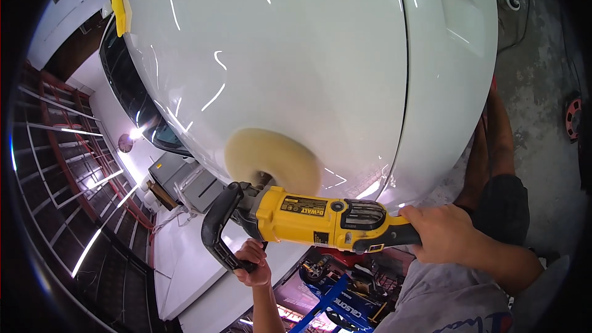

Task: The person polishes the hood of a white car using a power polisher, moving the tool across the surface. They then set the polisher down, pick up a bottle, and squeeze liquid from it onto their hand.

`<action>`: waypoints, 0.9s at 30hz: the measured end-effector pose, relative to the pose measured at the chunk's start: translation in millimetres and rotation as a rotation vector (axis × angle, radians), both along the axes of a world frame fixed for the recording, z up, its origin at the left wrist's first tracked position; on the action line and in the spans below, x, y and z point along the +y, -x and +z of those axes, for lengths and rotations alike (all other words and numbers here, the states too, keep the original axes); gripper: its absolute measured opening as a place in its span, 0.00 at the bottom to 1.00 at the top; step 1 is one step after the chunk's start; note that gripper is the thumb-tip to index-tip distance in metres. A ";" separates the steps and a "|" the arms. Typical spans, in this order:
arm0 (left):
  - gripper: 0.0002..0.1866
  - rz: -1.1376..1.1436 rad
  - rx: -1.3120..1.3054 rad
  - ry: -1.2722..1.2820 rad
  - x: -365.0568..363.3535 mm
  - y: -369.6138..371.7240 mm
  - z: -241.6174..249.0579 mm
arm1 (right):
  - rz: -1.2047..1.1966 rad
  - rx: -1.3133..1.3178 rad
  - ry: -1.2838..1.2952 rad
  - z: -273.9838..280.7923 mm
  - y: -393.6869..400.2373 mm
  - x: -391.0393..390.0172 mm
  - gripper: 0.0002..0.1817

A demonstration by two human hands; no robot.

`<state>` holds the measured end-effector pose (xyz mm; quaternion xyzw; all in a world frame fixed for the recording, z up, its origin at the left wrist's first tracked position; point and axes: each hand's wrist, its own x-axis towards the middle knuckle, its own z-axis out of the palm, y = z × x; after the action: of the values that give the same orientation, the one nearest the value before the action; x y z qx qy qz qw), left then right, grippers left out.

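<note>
A yellow and black power polisher lies across the lower middle of the view, its round cream pad against a glossy white car panel. My left hand is closed around the black front loop handle at the tool's left end. At the other end, my right hand wraps round the black rear grip. The pad's edges look smeared, and the tool's head hides part of it.
Yellow tape or cloth sits at the panel's upper left edge, near a dark windshield. A reel and a cable lie on the concrete floor at right. Grey boxes and a blue frame stand beyond.
</note>
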<state>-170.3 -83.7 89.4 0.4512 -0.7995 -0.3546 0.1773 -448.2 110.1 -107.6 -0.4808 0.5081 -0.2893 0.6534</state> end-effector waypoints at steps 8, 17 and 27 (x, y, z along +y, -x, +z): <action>0.30 0.040 -0.002 -0.009 4.6 0.1 4.0 | -0.005 -0.002 0.026 5.1 13.9 -8.3 0.24; 0.31 0.007 0.027 -0.014 3.3 40.3 -2.9 | -0.060 0.037 -0.005 12.3 46.3 3.1 0.27; 0.31 -0.204 0.015 -0.073 -36.4 98.0 -1.9 | -0.300 0.046 0.008 3.4 55.9 3.2 0.25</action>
<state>-268.3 -120.1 87.5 0.3709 -0.8265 -0.4031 0.1297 -504.1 113.3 -104.2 -0.4086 0.5881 -0.3748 0.5888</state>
